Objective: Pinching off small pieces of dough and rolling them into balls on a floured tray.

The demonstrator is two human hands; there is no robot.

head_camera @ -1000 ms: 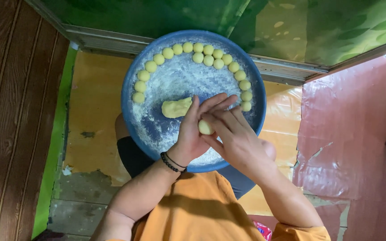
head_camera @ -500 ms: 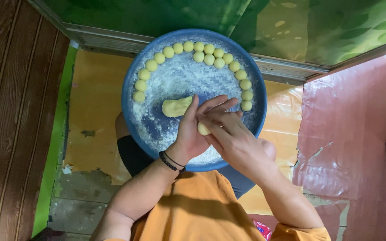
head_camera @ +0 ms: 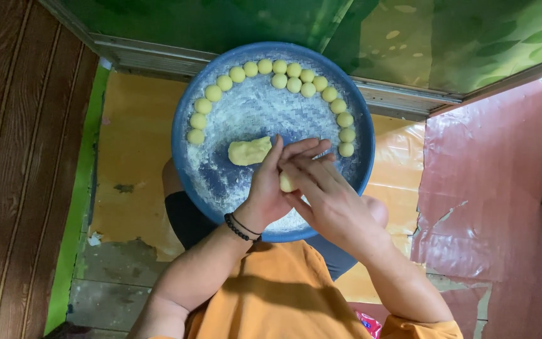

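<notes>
A small lump of yellow dough (head_camera: 285, 182) is pressed between the left hand (head_camera: 271, 185) and the right hand (head_camera: 334, 201), palms closed together on it, at centre frame over a floured blue tray (head_camera: 186, 163). Rolling appears in hand. Finished dough balls (head_camera: 246, 74) line the upper rim, a larger dough piece (head_camera: 249, 151) lies mid-tray, and the next ball would seemingly need a gap in that row.

Small yellow dough ball (head_camera: 286, 182) between palms
</notes>
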